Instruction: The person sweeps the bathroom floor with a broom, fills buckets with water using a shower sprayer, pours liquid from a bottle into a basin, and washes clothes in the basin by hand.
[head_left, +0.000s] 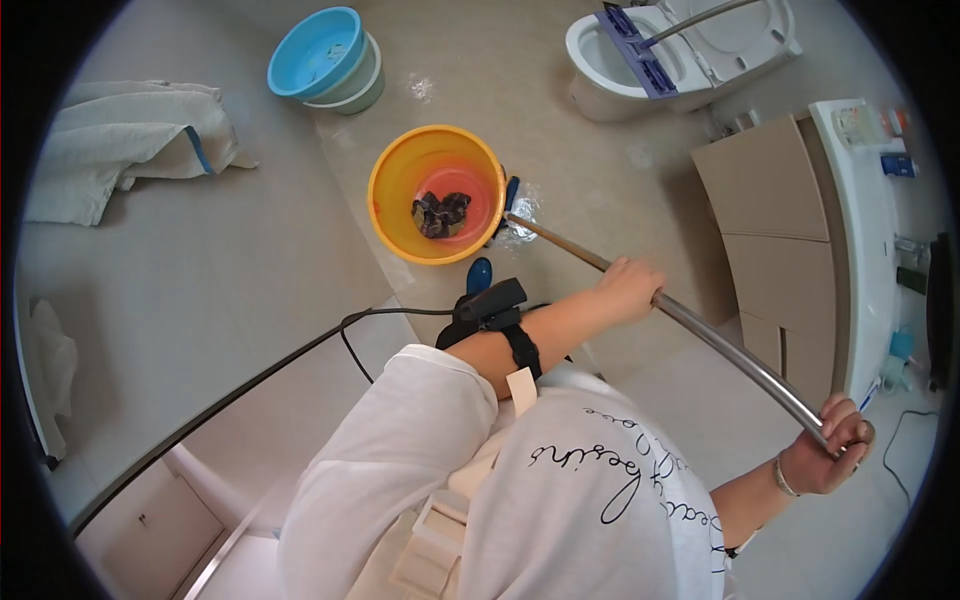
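Observation:
My left hand (630, 286) is wrapped round the middle of a long-handled tool (735, 352), whose pole is metal near me and brownish toward its far end. My right hand (830, 446) closes round the pole's near end. The pole slants down to a dark blue head (511, 196) on the floor, partly hidden behind an orange bucket (381, 208). Its exact kind I cannot tell. Inside the bucket, a dark wet-looking cloth (440, 215) lies crumpled on the reddish bottom. Below the bucket shows a blue shoe tip (480, 273).
A blue basin (290, 75) rests on a pale green one (372, 85). A purple flat mop (637, 55) lies across the open toilet (592, 100). A cabinet (770, 190) with a white sink top (850, 250) stands right. A towel (140, 140) hangs left; a glass edge (235, 388) crosses below.

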